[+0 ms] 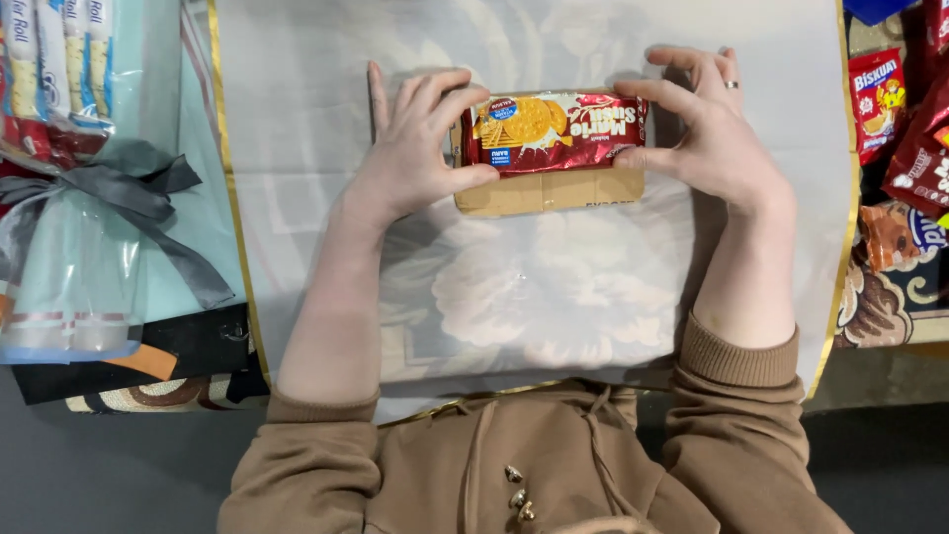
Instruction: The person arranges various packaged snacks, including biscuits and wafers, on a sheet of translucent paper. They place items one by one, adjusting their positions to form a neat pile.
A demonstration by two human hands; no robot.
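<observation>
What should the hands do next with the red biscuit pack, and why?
Probably lower the red biscuit pack flat onto the brown cardboard piece beneath it. The left hand and right hand each pinch one end, and the pack already sits lined up along the cardboard on the clear wrapping sheet.

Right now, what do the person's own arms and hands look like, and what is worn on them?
Both arms wear light brown sleeves with ribbed cuffs, pushed up the forearms. The left hand is bare, with no ring visible. The right hand has a thin silver ring on one of its fingers. No gloves or watch show.
</observation>
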